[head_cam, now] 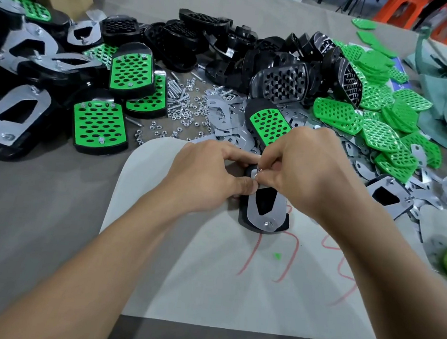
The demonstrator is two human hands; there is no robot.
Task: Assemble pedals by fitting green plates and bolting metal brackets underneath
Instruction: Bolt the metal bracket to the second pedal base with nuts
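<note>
A black pedal [284,224] lies upside down on the white sheet [206,277], with a metal bracket [254,209] on its underside. A nut [268,224] sits on the bolt at the bracket's near end. My left hand [210,176] grips the pedal's far left edge, thumb against the bracket. My right hand [306,172] pinches a small nut [258,170] at the bracket's far end. The pedal's far part is hidden under both hands.
Finished pedals with green plates [99,124] are piled at the left. Empty black pedal bodies [279,83] lie at the back, loose green plates [380,113] at the right. Nuts and bolts [179,105] and spare brackets [224,117] are scattered ahead of my hands.
</note>
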